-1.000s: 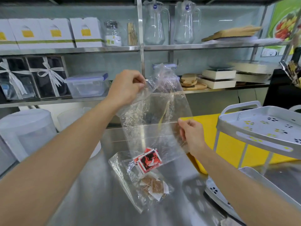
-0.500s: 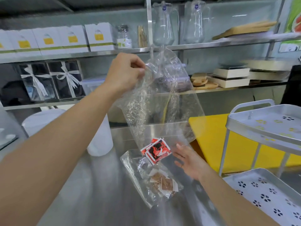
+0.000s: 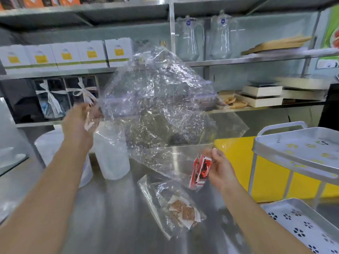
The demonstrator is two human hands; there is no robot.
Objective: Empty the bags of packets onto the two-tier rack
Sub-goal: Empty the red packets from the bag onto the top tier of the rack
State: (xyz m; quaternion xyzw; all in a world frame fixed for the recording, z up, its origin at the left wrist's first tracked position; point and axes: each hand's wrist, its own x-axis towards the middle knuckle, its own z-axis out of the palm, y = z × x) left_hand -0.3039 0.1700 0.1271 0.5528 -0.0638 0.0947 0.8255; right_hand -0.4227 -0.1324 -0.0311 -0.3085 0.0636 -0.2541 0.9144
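Observation:
My left hand (image 3: pixel 80 123) grips the mouth end of a large clear plastic bag (image 3: pixel 157 107) and holds it up over the steel counter. The bag lies tilted, its bottom corner low at the right. My right hand (image 3: pixel 220 169) pinches that corner through the plastic, closed on the red-and-black packets (image 3: pixel 200 170) inside. A second clear bag (image 3: pixel 172 208) with brown-and-white packets rests on the counter below. The two-tier rack stands at the right, with its top tray (image 3: pixel 293 154) and bottom tray (image 3: pixel 302 226) showing flower-shaped holes.
A white tub (image 3: pixel 111 158) stands on the steel counter (image 3: pixel 110 217) behind the bag. A yellow board (image 3: pixel 238 162) lies behind the rack. Wall shelves at the back hold white boxes (image 3: pixel 64 55), glass jugs (image 3: pixel 190 39) and wooden boards.
My left hand swung down and to the left with the bag's mouth, tipping the bag sideways. My right hand, open below the bag before, closed on the corner with the red packets.

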